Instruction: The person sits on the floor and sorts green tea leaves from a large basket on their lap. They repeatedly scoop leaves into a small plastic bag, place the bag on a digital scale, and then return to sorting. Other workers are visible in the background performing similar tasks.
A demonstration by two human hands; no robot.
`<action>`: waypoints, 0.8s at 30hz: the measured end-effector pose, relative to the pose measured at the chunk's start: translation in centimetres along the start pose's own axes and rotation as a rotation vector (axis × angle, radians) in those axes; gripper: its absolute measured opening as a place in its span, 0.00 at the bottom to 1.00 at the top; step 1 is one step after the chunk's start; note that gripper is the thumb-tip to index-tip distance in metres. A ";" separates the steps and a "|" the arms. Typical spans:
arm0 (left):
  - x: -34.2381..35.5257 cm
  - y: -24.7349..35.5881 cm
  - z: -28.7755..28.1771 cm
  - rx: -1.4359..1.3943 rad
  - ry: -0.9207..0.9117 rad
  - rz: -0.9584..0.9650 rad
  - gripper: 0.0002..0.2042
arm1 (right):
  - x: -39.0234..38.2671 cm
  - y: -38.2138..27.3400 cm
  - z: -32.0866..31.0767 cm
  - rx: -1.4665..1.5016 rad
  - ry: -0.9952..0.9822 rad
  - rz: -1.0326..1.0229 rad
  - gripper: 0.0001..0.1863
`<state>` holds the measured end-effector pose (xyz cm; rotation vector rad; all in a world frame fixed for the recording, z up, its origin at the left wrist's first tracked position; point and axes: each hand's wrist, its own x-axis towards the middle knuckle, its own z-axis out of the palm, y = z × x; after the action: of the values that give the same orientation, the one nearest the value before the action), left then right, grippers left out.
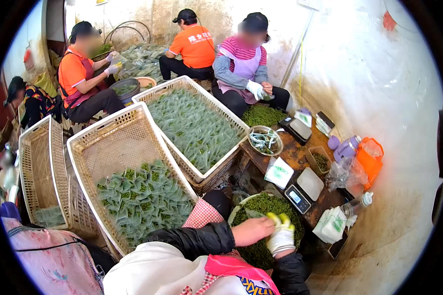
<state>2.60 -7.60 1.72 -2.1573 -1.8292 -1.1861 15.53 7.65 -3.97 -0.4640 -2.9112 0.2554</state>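
Observation:
My left hand [253, 230] is bare and reaches out of a black sleeve, its fingertips pinching the fingers of the glove on my right hand. My right hand [282, 237] wears a white glove [283, 241] with yellow fingertips, and its fingers are spread and point up. Both hands hover over a round basin [238, 209] heaped with small green pieces, right in front of me. A small digital scale [298, 198] stands just beyond the basin on a low wooden table [296, 156].
A white crate [81, 162] partly filled with small clear packets of greens sits to my left, and a fuller crate [182, 83] lies behind it. The table holds a metal bowl [265, 141], white bags [279, 172], another scale [300, 129] and bottles [347, 147]. Several people sit working at the back.

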 end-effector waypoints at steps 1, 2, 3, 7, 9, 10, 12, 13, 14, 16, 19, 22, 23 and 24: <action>-0.8 0.3 0.0 0.014 -0.022 -0.016 0.09 | -0.2 0.9 3.0 0.082 -0.029 -0.014 0.27; -1.9 -0.1 0.0 0.065 -0.039 -0.024 0.09 | 0.4 -1.0 2.1 -0.118 -0.061 -0.116 0.28; -2.8 -0.4 -0.6 0.033 -0.036 -0.014 0.09 | 0.3 -3.1 1.0 -0.317 -0.093 -0.207 0.29; -5.3 -0.4 -4.8 0.137 -0.101 -0.046 0.06 | 1.1 -6.5 -1.1 -0.029 -0.248 -0.136 0.21; -6.4 -0.4 -7.0 0.256 -0.122 -0.109 0.04 | 2.8 -9.6 -7.1 0.175 -0.312 -0.271 0.15; -6.6 -0.4 -7.9 0.287 -0.162 -0.130 0.04 | 2.8 -10.0 -7.2 0.178 -0.108 -0.352 0.07; -7.0 0.1 -9.3 0.329 -0.196 -0.154 0.05 | 3.4 -11.1 -7.3 0.022 -0.072 -0.419 0.07; -7.1 0.6 -10.0 0.340 -0.191 -0.154 0.06 | 3.6 -11.7 -7.4 -0.056 -0.053 -0.451 0.07; -7.3 0.8 -10.4 0.351 -0.184 -0.157 0.06 | 3.7 -12.3 -7.4 -0.076 0.020 -0.502 0.07; -7.3 0.1 -10.3 0.333 -0.135 -0.182 0.07 | 4.4 -13.5 -7.8 -0.122 0.078 -0.510 0.08; -7.8 -1.0 -9.9 0.299 0.040 -0.221 0.05 | 4.6 -15.1 -8.2 -0.093 0.099 -0.465 0.11; -8.4 -1.8 -12.5 0.221 0.258 -0.243 0.03 | 5.2 -16.9 -10.8 0.229 0.154 -0.472 0.25; -9.1 -2.4 -13.3 0.242 0.287 -0.267 0.03 | 5.1 -17.0 -11.1 0.290 0.181 -0.458 0.24; -9.9 -3.3 -14.1 0.335 0.331 -0.316 0.03 | 5.0 -16.7 -11.0 0.270 0.188 -0.450 0.24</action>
<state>-7.20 -21.92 4.42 -1.4413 -2.0799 -1.1048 8.26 -4.86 10.73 0.1978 -2.6486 0.4936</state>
